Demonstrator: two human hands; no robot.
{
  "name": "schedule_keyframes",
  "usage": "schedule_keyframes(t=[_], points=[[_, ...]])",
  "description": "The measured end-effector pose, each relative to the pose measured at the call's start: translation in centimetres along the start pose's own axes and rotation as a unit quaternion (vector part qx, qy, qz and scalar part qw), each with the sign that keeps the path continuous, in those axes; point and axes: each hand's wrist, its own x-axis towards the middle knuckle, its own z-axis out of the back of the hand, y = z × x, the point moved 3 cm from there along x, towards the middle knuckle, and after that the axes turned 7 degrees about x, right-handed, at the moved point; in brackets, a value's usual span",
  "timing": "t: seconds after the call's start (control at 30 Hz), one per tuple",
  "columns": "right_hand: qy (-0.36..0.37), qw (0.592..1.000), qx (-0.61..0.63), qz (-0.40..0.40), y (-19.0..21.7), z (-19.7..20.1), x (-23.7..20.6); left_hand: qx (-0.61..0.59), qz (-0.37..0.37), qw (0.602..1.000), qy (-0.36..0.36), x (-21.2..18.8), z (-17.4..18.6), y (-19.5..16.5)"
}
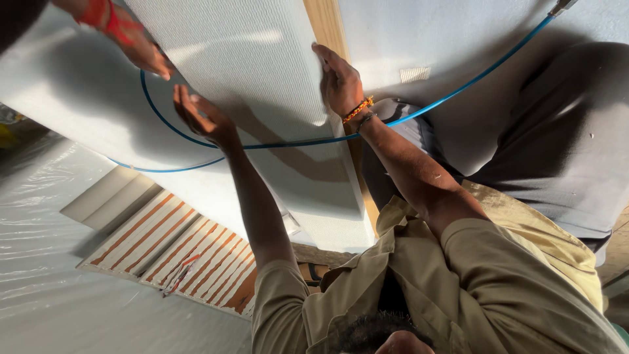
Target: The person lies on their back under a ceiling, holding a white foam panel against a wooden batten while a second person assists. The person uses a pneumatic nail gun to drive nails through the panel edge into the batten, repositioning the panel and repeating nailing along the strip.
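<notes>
A white textured panel point(262, 85) is held up against a pale surface. My left hand point(141, 49), with a red thread at the wrist, comes in from the top left corner and lies flat on the panel's edge, fingertips by a thin blue hose point(295, 142). It grips nothing. My right hand is out of view. A co-worker in a khaki shirt point(419, 288) stands below with both arms raised. One of their hands point(337, 78), wearing an orange bead band, presses the panel's right edge; the other point(200, 118) is open just under the hose.
A wooden strip point(327, 26) runs beside the panel's right edge. A board with orange and white stripes point(177, 249) lies lower left, on clear plastic sheeting point(46, 262). A dark shadow point(563, 144) falls across the right side.
</notes>
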Motion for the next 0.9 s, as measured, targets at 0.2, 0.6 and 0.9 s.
schedule_keyframes(t=[0.2,0.6,0.9], points=[[-0.009,1.0,0.026,-0.003,-0.3,0.0,0.4,0.119,0.249,0.959,0.064,1.3,-2.2,10.7],[-0.013,0.998,0.061,0.013,0.0,0.4,0.5,-0.186,0.473,0.854,0.112,-4.7,4.5,13.4],[-0.002,0.998,0.051,-0.022,-0.7,0.1,0.5,-0.017,0.365,0.924,0.114,-5.7,4.5,8.7]])
